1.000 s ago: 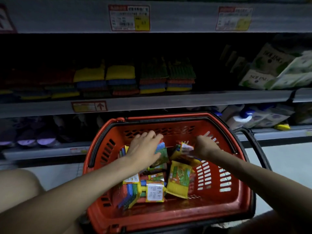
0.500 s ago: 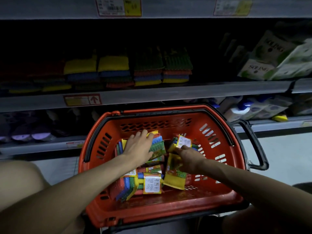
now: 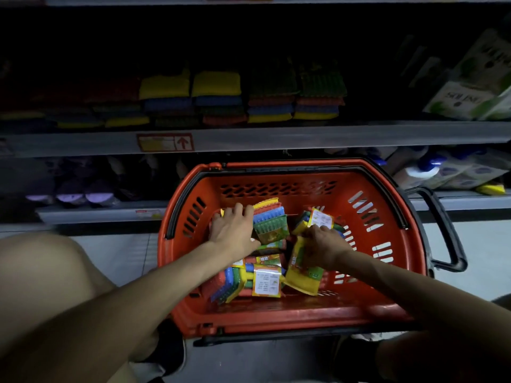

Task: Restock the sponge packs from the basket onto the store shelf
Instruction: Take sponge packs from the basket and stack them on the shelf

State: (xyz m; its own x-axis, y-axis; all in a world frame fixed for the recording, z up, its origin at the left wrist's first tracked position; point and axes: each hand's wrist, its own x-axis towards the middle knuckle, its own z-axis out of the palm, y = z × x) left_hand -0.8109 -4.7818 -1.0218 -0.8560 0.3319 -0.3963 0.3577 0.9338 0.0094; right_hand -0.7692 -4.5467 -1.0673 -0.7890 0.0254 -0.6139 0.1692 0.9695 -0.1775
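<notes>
Sponge packs point(image 3: 266, 281) below basket rim point(image 3: 304, 165)

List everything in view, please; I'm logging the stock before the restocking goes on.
basket: one, red, black handle, centre
sponge packs: several, multicoloured, inside basket
middle shelf: one, grey, above basket
sponge stacks: several, multicoloured, on middle shelf
shelf tag: one, yellow-red, middle shelf edge
white-green packs: few, middle shelf, right
purple items: few, lower shelf, left
left hand: grips sponge packs, basket's back
right hand: grips sponge packs, basket's right
</notes>
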